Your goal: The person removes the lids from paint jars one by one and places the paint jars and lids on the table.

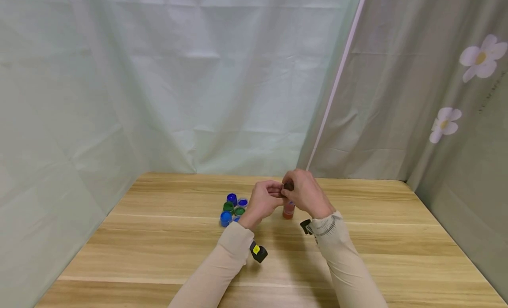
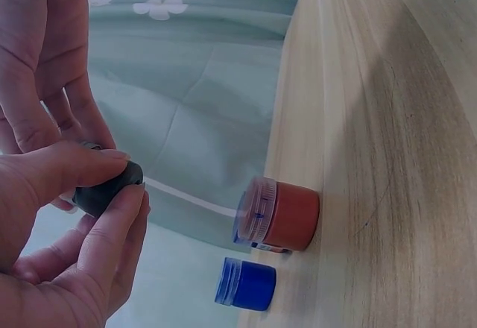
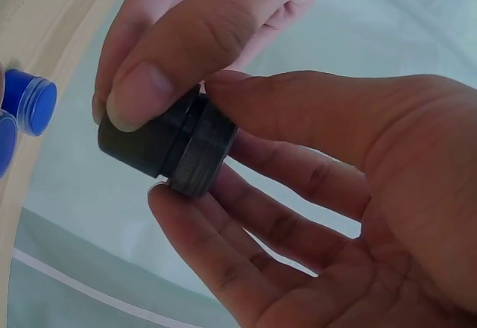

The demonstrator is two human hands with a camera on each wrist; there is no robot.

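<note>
Both hands are raised over the table around a small black paint jar (image 3: 141, 145) with a ribbed lid (image 3: 201, 156). My left hand (image 1: 262, 201) pinches the jar's body between thumb and fingers. The thumb and fingers of my right hand (image 1: 307, 195) grip the lid end, tilted in the right wrist view. Between body and lid a narrow groove shows. Below the hands, a red paint jar (image 2: 294, 218) with a clear ribbed lid stands upright on the table. Part of the black jar is hidden behind fingers.
Left of the hands, several small containers of paint stand grouped, among them a dark blue jar (image 1: 232, 199), a green jar (image 1: 228, 207) and a lighter blue jar (image 1: 225, 218). The wooden table (image 1: 158, 237) ends at hanging curtains (image 1: 222, 78) behind and at the sides.
</note>
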